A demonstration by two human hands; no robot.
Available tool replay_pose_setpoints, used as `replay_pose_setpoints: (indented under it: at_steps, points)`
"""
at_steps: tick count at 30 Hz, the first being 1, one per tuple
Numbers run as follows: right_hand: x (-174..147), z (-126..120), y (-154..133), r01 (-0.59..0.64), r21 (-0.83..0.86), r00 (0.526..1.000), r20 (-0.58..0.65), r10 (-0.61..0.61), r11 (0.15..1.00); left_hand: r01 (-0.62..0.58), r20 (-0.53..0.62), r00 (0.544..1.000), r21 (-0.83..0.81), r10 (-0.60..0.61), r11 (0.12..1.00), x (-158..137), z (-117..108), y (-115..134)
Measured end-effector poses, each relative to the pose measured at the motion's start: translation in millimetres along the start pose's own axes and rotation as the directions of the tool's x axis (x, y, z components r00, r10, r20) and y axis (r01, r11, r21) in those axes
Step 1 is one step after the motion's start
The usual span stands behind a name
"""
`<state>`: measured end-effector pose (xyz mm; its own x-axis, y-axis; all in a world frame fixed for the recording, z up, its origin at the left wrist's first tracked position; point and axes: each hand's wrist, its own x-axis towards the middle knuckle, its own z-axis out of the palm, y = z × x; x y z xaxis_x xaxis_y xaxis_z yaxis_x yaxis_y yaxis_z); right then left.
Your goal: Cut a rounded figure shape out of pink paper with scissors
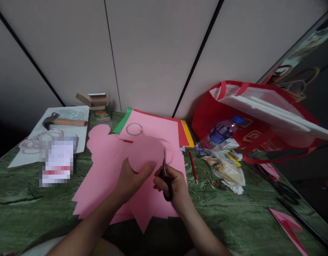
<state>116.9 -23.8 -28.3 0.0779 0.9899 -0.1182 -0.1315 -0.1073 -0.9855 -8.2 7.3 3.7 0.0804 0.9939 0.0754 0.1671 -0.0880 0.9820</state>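
My left hand [133, 179] grips a rounded piece of pink paper [145, 153], thumb on top and the other fingers mostly hidden. In my right hand [173, 183] is a pair of scissors [167, 185] with black handles, blades pointing away from me at the right edge of that piece. A thin curved strip of pink paper [170, 153] lies beside the blades. Whether the blades are parted I cannot tell. Below both hands spread larger pink sheets [105, 185], with several round cut shapes [98, 137] at their upper left.
A red pencil [193, 167], a water bottle [218, 137] and a crumpled wrapper [227, 169] are at right, before a red bag [206, 110]. Left are a hammer [70, 122] on a white board [25, 156], a blurred phone-like object [58, 160] and an opened box [101, 112].
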Motion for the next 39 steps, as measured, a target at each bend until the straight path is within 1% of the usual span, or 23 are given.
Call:
replay_pose_setpoints:
  at_steps: [4,9,12,17,23,27,32,36,39]
  points:
    - [0.0,0.1,0.6,0.012,0.004,1.0,-0.004,-0.012,1.0,0.0,-0.021,1.0,-0.004,0.0,1.0,0.3,0.0,0.3]
    - [0.5,-0.3,0.5,0.011,0.015,1.0,0.022,-0.011,1.0,0.003,-0.018,1.0,-0.017,-0.004,1.0,1.2,-0.9,-0.4]
    - [0.5,0.2,0.4,0.011,0.025,1.0,0.014,-0.011,1.0,0.003,-0.014,1.0,-0.025,-0.003,1.0,1.5,-1.5,-1.0]
    - [-0.2,1.1,1.6,0.015,0.039,1.0,-0.007,-0.015,0.999,-0.012,-0.045,0.999,-0.023,0.011,1.0,2.2,-1.5,-2.9]
    - [-0.1,1.0,1.4,-0.014,0.038,1.0,0.015,0.013,0.999,0.027,-0.092,0.995,0.012,-0.026,1.0,5.3,-1.3,-2.8]
    - [0.0,-0.1,-0.1,-0.045,0.033,0.996,0.082,0.042,0.998,0.049,-0.074,0.996,0.0,-0.049,0.999,5.4,-1.0,-0.4]
    - [1.0,-2.5,-2.1,-0.002,0.059,0.987,0.158,-0.007,0.998,0.088,-0.068,0.994,-0.038,-0.09,0.995,3.7,-1.4,-2.5]
    - [2.5,-5.1,-0.7,0.013,0.038,0.987,0.158,-0.019,0.999,0.113,-0.073,0.991,-0.031,-0.115,0.993,3.8,-1.9,-5.7]
    - [4.1,-7.4,3.0,0.0,0.026,0.991,0.133,-0.003,1.0,0.089,-0.016,0.996,-0.036,-0.09,0.995,4.9,-1.4,-6.7]
